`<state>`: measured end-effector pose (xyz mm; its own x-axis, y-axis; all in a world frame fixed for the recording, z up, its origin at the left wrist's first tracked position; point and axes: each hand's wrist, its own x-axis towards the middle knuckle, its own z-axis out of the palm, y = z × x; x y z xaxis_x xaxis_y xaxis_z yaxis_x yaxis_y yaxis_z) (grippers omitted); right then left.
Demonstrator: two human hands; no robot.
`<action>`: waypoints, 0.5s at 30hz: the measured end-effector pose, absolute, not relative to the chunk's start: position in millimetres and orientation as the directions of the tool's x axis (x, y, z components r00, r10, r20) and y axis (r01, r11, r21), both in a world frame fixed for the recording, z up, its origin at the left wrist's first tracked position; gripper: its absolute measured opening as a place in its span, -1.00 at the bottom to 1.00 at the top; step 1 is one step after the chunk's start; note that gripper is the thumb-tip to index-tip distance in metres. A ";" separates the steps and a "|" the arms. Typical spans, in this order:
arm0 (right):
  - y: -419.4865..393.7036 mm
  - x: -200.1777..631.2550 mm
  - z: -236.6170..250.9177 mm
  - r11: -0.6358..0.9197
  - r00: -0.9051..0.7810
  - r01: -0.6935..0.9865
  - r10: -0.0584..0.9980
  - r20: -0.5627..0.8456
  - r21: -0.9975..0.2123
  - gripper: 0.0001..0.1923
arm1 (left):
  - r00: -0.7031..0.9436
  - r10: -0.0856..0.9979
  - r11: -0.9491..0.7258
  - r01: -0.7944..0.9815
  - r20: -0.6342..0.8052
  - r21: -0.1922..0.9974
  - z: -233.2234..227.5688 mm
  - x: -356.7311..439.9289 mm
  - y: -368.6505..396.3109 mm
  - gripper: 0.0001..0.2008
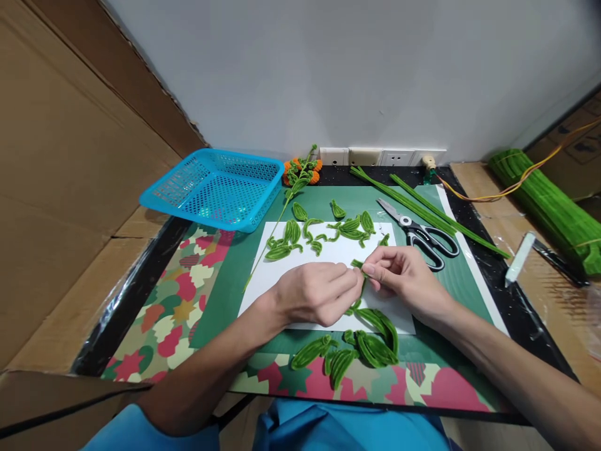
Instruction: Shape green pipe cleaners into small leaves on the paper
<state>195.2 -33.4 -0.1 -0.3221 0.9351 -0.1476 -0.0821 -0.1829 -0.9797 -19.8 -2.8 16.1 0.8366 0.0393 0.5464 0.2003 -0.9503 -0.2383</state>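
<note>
Green fuzzy wire (358, 264) sits over the white paper (263, 282) in the middle of the tabletop. The left hand (315, 293) and right hand (404, 275) both pinch it with their fingertips.

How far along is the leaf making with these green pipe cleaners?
Roughly midway, it seems. Finished leaves lie on the white sheet, larger ones at the near edge. Left hand and right hand pinch one green piece. Straight stems remain unbent.
</note>
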 end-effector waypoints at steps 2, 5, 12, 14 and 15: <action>-32.9 196.8 -1.3 -0.125 -0.309 -0.040 0.945 -0.107 -0.991 -0.63 | 0.822 0.120 -0.965 0.228 0.557 -0.129 15.3 -20.3 -2.0 -0.80; -34.7 203.8 -2.9 0.189 -0.262 0.160 0.954 0.143 -0.969 -0.76 | 0.713 0.501 -0.855 0.321 0.490 0.408 13.5 -15.5 -4.2 -0.85; -33.0 221.0 -12.0 0.752 -0.429 0.365 0.659 0.618 -0.548 -0.83 | 0.642 0.726 0.282 0.048 -0.246 0.958 7.7 -1.7 -11.9 -0.68; -31.7 223.4 -13.5 0.813 -0.488 0.385 0.581 0.651 -0.437 -0.81 | 0.644 0.693 0.422 0.002 -0.324 0.907 6.1 -0.7 -12.9 -0.67; -31.5 224.1 -13.3 0.830 -0.513 0.394 0.555 0.654 -0.395 -0.81 | 0.638 0.692 0.442 -0.005 -0.337 0.897 5.9 -0.5 -13.4 -0.67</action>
<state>224.1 -31.5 -13.3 -0.5134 0.5553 0.6543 0.3944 0.8298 -0.3948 -0.5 -13.4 5.9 0.6384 0.6919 -0.3373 -0.0055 0.4423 0.8968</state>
